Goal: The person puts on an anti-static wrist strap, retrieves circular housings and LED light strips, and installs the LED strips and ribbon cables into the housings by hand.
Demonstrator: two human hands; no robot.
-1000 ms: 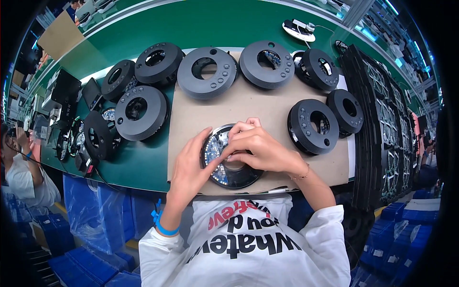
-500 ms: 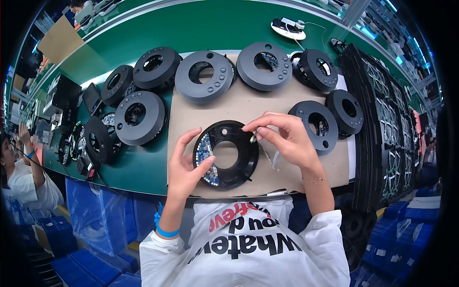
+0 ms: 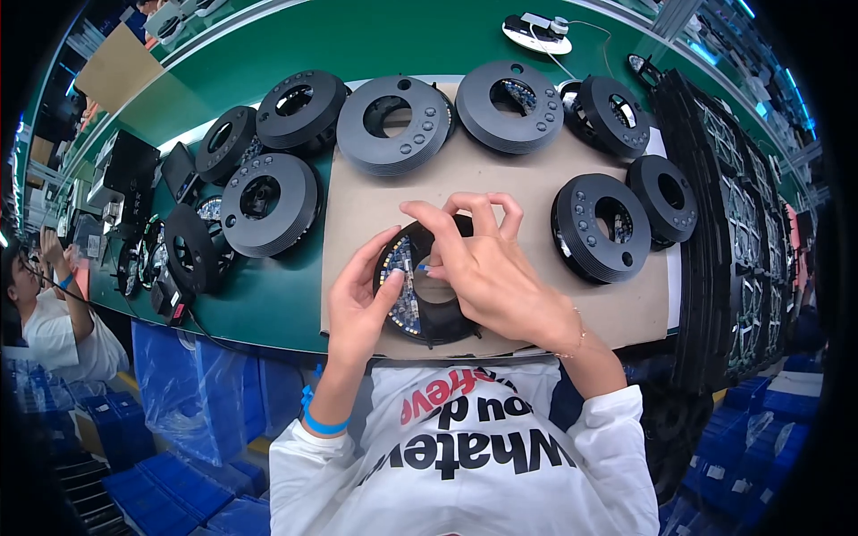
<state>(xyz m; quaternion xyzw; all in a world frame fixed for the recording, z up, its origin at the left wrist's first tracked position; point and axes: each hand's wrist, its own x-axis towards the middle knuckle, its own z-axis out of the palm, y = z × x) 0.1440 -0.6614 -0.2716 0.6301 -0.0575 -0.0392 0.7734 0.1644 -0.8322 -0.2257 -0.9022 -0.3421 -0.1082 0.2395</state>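
Note:
A round black ring housing lies on the brown board in front of me, its open inside facing up. Along its left part sits a curved blue circuit board with a row of pale parts on its outer edge. My left hand grips the housing's left rim, thumb over the circuit board. Above the housing reaches my right hand, its thumb and a finger closed near the board's inner edge. What they pinch is too small and too hidden to name. The housing's right side is largely covered by this hand.
Several dark grey ring units, such as one at the back and one at right, surround the brown board. A black tray rack stands at far right. A white round device with a cable lies behind. Another person sits at left.
My right hand has moved left from the housing's right rim to the circuit board. The thin cable that hung from its fingers is out of sight. My left hand keeps its grip.

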